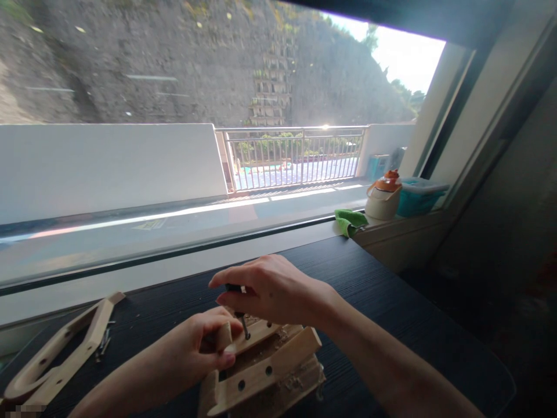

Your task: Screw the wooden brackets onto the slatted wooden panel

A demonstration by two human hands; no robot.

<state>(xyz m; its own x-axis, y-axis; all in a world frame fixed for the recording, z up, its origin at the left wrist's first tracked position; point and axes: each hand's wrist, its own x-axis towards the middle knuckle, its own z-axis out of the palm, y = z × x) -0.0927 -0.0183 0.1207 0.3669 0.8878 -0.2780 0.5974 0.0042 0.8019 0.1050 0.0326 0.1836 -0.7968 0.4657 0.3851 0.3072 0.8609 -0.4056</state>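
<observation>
My right hand [272, 290] is closed around the dark handle of a screwdriver [244, 326]. The metal shaft points down to a hole in a pale wooden strip [260, 334], part of a wooden assembly. My left hand [202, 342] grips the strip's upturned left end between thumb and fingers, close beside the shaft. Nearer to me lies another wooden strip [282, 366] with two dark holes and a raised right end. Wood shavings cling between and around the strips. How deep the screwdriver tip sits cannot be seen.
On the dark table [322, 267], a looped wooden frame [72, 363] lies at left beside several screws [103, 342]. Along the window ledge are a green cloth [349, 220], a cream bottle [383, 200] with an orange top and a teal container [418, 197]. Window glass borders the table's far side.
</observation>
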